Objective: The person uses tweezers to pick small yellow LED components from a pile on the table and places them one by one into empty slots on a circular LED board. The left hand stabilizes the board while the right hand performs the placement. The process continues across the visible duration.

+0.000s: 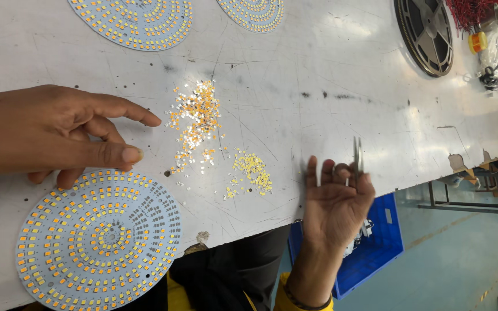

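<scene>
My left hand [59, 135] hovers palm down over the white table [329, 69], fingers spread, just above a round white circuit board [99, 239] studded with rings of small yellow and orange chips. It holds nothing. My right hand [335, 201] is raised palm up at the table's front edge, gripping thin metal tweezers [357, 158] that point upward. Between the hands lie a scatter of loose orange and silver chips [197, 118] and a smaller yellow pile [252, 170].
Two more round chip boards [134, 20] [253, 12] lie at the far edge. A dark component reel [426, 34] rests at the far right beside red wires [472, 11]. A blue crate [376, 247] stands on the floor below the table.
</scene>
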Action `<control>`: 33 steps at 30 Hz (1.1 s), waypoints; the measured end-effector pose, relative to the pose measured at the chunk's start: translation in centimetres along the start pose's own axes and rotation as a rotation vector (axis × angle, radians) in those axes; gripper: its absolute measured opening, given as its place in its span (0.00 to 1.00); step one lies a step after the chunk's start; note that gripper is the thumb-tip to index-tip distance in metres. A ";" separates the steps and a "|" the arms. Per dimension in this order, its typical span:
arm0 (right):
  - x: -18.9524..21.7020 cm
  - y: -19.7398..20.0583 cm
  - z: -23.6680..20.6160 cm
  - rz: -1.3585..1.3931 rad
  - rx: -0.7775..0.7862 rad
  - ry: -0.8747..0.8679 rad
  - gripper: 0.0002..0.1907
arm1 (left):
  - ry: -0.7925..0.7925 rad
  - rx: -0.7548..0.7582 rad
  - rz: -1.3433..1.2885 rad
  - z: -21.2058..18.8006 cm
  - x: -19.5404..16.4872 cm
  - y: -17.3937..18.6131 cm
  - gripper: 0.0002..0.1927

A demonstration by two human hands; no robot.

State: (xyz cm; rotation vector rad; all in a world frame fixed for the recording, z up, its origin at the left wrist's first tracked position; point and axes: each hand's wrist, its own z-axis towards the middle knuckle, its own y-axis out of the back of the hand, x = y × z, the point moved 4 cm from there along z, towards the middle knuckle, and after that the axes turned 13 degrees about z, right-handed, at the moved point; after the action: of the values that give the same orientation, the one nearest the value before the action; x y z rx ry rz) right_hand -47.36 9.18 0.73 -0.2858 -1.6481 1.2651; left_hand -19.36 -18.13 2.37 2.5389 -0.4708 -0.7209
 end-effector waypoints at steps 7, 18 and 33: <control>-0.1 -0.1 0.5 -0.287 0.100 0.130 0.09 | -0.064 -0.044 -0.058 -1.3 -0.5 0.4 0.37; -7.4 -3.0 -4.3 -0.298 0.311 -0.029 0.12 | -0.178 -0.115 -0.143 -2.5 -1.2 0.8 0.39; -0.4 1.8 -4.3 -1.217 0.223 0.355 0.03 | -0.165 -0.137 -0.126 -1.8 -1.1 0.7 0.40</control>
State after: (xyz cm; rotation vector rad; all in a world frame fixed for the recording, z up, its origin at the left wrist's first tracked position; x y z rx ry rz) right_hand -44.42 12.24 -1.15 0.5478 -1.0113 0.3975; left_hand -19.36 -17.65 4.53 2.4077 -0.3056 -0.9796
